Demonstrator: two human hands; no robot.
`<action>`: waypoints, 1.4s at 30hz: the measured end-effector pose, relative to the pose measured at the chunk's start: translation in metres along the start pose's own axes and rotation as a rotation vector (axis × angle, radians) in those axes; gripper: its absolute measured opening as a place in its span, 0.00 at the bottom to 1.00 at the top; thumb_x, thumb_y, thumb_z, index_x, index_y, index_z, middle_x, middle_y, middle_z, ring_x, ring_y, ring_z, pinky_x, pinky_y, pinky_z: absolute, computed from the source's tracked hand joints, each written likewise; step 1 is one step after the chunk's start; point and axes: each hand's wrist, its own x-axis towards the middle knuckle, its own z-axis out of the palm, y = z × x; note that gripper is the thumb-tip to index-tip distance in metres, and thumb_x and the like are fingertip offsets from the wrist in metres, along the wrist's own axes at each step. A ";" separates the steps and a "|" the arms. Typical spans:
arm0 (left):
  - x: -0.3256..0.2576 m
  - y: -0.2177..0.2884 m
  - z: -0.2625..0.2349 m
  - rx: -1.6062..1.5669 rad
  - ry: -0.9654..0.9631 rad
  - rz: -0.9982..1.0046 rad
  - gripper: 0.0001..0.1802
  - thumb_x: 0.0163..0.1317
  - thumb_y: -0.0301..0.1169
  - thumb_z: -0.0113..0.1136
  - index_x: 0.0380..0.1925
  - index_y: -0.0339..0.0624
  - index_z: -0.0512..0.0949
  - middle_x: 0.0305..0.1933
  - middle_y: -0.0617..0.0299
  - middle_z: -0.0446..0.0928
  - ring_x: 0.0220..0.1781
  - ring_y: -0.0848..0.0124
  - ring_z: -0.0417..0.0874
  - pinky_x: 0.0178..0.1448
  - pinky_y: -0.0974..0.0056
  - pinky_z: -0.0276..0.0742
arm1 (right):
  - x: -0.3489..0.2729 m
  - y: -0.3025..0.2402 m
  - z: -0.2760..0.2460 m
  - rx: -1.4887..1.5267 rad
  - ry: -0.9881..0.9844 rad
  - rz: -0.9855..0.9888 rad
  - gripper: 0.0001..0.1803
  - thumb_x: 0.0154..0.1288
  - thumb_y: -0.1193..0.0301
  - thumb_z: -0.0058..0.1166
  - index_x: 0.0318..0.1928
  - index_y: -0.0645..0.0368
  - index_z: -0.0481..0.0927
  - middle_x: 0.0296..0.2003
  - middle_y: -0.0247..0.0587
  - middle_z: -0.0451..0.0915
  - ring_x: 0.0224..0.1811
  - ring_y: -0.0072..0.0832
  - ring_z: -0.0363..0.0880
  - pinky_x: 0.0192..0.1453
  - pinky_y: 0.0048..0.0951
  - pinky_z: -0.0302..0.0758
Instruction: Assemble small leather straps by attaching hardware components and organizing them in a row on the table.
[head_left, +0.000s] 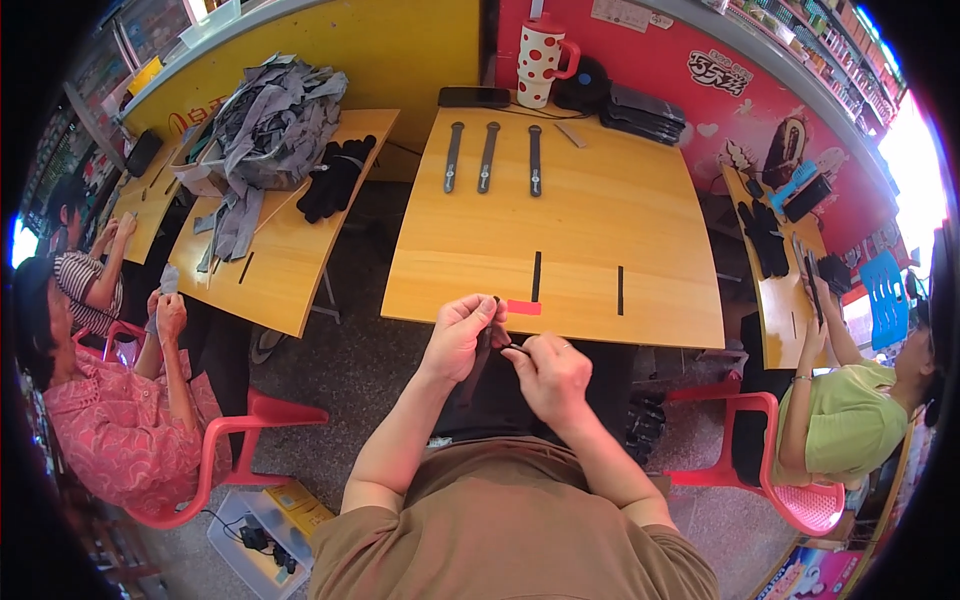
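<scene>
Above the near edge of the wooden table [440,275], my left hand [463,338] is closed in a pinch on a dark strap [480,372], which hangs down toward my lap. To its right, my right hand [553,372] is also closed, its fingertips on a thin dark end that looks like part of the same strap. A small pink-red rectangle [524,307] lies at the table edge beside my left fingertips. Two black strips [537,276] [620,290] lie on the near half. Farther back, three dark grey straps with ringed ends [453,158] [488,158] [535,160] lie side by side.
At the table's back stand a red-dotted tumbler [537,65], a black phone [474,97] and stacked black pieces [645,112]. Left, another table bears heaped grey cloth strips [270,120] and black gloves [335,180]. People sit on both sides in pink chairs [255,420] [740,430].
</scene>
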 end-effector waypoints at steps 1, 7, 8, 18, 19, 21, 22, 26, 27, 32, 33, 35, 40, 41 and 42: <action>-0.003 0.004 0.002 0.057 0.000 0.005 0.12 0.70 0.34 0.53 0.38 0.34 0.77 0.32 0.61 0.78 0.29 0.74 0.79 0.35 0.70 0.77 | 0.005 0.000 -0.007 0.034 -0.015 0.028 0.15 0.46 0.68 0.72 0.27 0.57 0.77 0.19 0.36 0.73 0.19 0.33 0.73 0.22 0.31 0.68; -0.018 0.010 0.010 0.216 -0.057 -0.064 0.10 0.71 0.31 0.53 0.40 0.35 0.78 0.35 0.65 0.78 0.32 0.79 0.78 0.39 0.73 0.76 | 0.039 0.003 -0.033 -0.026 -0.192 -0.218 0.18 0.49 0.59 0.69 0.32 0.55 0.77 0.24 0.36 0.73 0.20 0.34 0.75 0.22 0.33 0.69; -0.020 0.010 0.010 0.227 -0.074 -0.062 0.10 0.71 0.30 0.52 0.41 0.35 0.78 0.36 0.65 0.78 0.33 0.80 0.78 0.39 0.73 0.76 | 0.043 0.003 -0.033 -0.051 -0.259 -0.308 0.16 0.51 0.59 0.67 0.31 0.55 0.76 0.25 0.37 0.73 0.21 0.34 0.76 0.22 0.34 0.69; -0.029 0.028 -0.011 0.265 -0.240 -0.127 0.13 0.68 0.25 0.54 0.50 0.30 0.76 0.43 0.59 0.80 0.43 0.77 0.79 0.50 0.71 0.76 | 0.044 -0.007 -0.019 -0.093 -0.379 -0.532 0.07 0.53 0.69 0.54 0.26 0.57 0.71 0.24 0.40 0.70 0.22 0.33 0.75 0.23 0.34 0.69; -0.030 0.025 -0.014 0.267 -0.248 -0.128 0.13 0.68 0.25 0.54 0.50 0.30 0.76 0.43 0.59 0.80 0.43 0.77 0.79 0.50 0.71 0.76 | 0.043 -0.007 -0.016 -0.098 -0.374 -0.529 0.07 0.53 0.69 0.54 0.26 0.57 0.71 0.24 0.40 0.70 0.22 0.33 0.75 0.23 0.34 0.69; -0.033 0.020 -0.016 0.247 -0.138 -0.103 0.12 0.69 0.26 0.54 0.47 0.29 0.77 0.42 0.60 0.80 0.44 0.77 0.79 0.49 0.71 0.75 | 0.043 -0.009 -0.012 -0.066 -0.321 -0.552 0.06 0.48 0.71 0.56 0.25 0.55 0.72 0.23 0.35 0.68 0.21 0.29 0.73 0.22 0.31 0.67; -0.033 0.016 -0.018 0.190 -0.063 -0.064 0.11 0.69 0.28 0.53 0.44 0.30 0.78 0.40 0.60 0.80 0.41 0.75 0.80 0.47 0.72 0.75 | 0.041 -0.012 -0.009 -0.070 -0.313 -0.548 0.06 0.48 0.71 0.56 0.25 0.55 0.72 0.23 0.35 0.68 0.21 0.29 0.73 0.22 0.31 0.67; -0.028 0.022 -0.021 0.088 0.165 0.191 0.11 0.71 0.31 0.51 0.37 0.33 0.78 0.33 0.59 0.78 0.30 0.73 0.79 0.38 0.67 0.78 | 0.041 -0.024 -0.011 -0.173 -0.316 -0.762 0.06 0.48 0.70 0.55 0.24 0.56 0.73 0.22 0.34 0.67 0.21 0.25 0.71 0.21 0.28 0.65; -0.020 0.035 -0.032 0.117 0.335 0.250 0.13 0.72 0.33 0.50 0.37 0.32 0.76 0.31 0.59 0.76 0.29 0.71 0.77 0.35 0.65 0.78 | 0.042 -0.026 -0.016 -0.079 -0.338 -0.792 0.06 0.48 0.69 0.55 0.24 0.56 0.73 0.21 0.34 0.67 0.21 0.24 0.71 0.21 0.27 0.65; -0.013 0.118 -0.163 -0.534 0.652 0.363 0.17 0.74 0.42 0.44 0.43 0.38 0.73 0.32 0.63 0.72 0.31 0.72 0.73 0.36 0.66 0.75 | 0.011 -0.024 -0.047 0.200 -0.400 -0.794 0.10 0.46 0.70 0.55 0.20 0.55 0.65 0.21 0.35 0.63 0.19 0.26 0.67 0.21 0.29 0.65; -0.017 0.129 -0.179 -0.508 0.621 0.405 0.18 0.73 0.43 0.44 0.45 0.39 0.73 0.33 0.64 0.72 0.31 0.72 0.74 0.38 0.66 0.75 | 0.015 -0.022 -0.059 0.199 -0.404 -0.785 0.10 0.46 0.70 0.55 0.20 0.55 0.65 0.21 0.35 0.63 0.19 0.26 0.67 0.21 0.29 0.65; -0.024 0.143 -0.186 -0.451 0.637 0.399 0.18 0.73 0.44 0.44 0.46 0.39 0.73 0.33 0.65 0.71 0.31 0.72 0.73 0.38 0.67 0.74 | 0.038 -0.017 -0.086 0.323 -0.413 -0.603 0.10 0.46 0.75 0.58 0.19 0.56 0.69 0.20 0.36 0.65 0.18 0.29 0.70 0.20 0.31 0.66; -0.028 0.154 -0.188 -0.391 0.617 0.586 0.18 0.73 0.44 0.44 0.45 0.39 0.72 0.32 0.66 0.69 0.31 0.73 0.69 0.34 0.69 0.71 | 0.094 0.029 -0.126 0.434 -0.211 -0.054 0.08 0.60 0.77 0.57 0.23 0.59 0.76 0.18 0.36 0.73 0.19 0.25 0.73 0.20 0.28 0.65; -0.023 0.149 -0.171 -0.393 0.616 0.584 0.18 0.73 0.44 0.44 0.45 0.39 0.72 0.32 0.66 0.69 0.31 0.73 0.69 0.34 0.69 0.71 | 0.105 0.049 -0.122 0.434 -0.176 0.176 0.10 0.62 0.75 0.58 0.22 0.59 0.75 0.18 0.34 0.74 0.19 0.21 0.72 0.20 0.26 0.64; -0.015 0.140 -0.148 -0.389 0.480 0.483 0.18 0.73 0.44 0.44 0.45 0.39 0.72 0.32 0.66 0.69 0.31 0.73 0.69 0.34 0.69 0.70 | 0.120 0.073 -0.116 0.522 -0.137 0.378 0.11 0.62 0.73 0.58 0.22 0.59 0.75 0.18 0.32 0.74 0.19 0.18 0.70 0.20 0.23 0.62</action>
